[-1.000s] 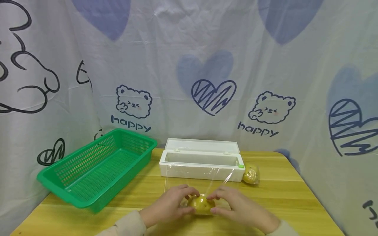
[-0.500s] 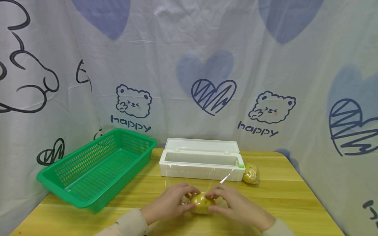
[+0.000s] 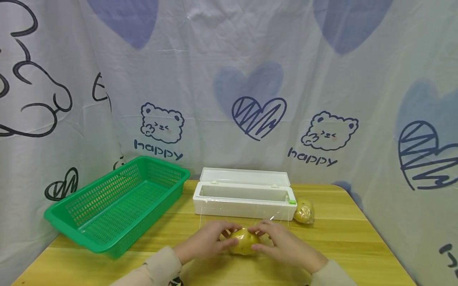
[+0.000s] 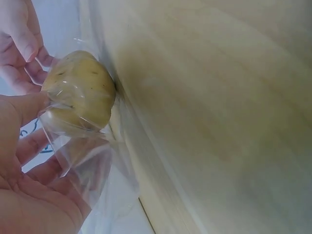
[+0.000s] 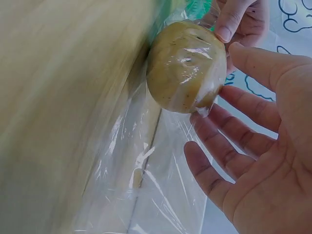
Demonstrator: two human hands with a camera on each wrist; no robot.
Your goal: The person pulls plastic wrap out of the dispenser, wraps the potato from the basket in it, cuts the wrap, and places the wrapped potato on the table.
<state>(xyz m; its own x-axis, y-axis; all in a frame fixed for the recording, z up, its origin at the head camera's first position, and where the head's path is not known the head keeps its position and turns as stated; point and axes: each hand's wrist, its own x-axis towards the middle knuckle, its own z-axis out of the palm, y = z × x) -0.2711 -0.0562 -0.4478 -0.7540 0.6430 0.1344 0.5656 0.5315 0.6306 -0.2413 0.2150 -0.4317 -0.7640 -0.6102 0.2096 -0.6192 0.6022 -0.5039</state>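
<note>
A yellow potato [image 3: 244,241] wrapped in clear plastic film sits low over the table, between both hands. My left hand [image 3: 211,240] holds its left end with thumb and fingertips. At the opposite end, the thumb and fingers of my right hand [image 3: 280,243] grip it. Loose film [image 4: 85,161] bunches beside the potato near the left palm. In the right wrist view a sheet of plastic film [image 5: 156,180] stretches out from under the potato. It runs to the front of a white film dispenser box [image 3: 245,208], whose lid stands up.
A green plastic basket [image 3: 150,210] stands at the left of the wooden table [image 3: 343,246]. Another wrapped potato [image 3: 304,211] lies against the box's right end. A printed curtain [image 3: 250,59] hangs behind the table and along its sides.
Both hands have moved the potato a little forward, closer to the white box. The stretch of film between potato and box has become shorter. Box, basket and second potato stay put.
</note>
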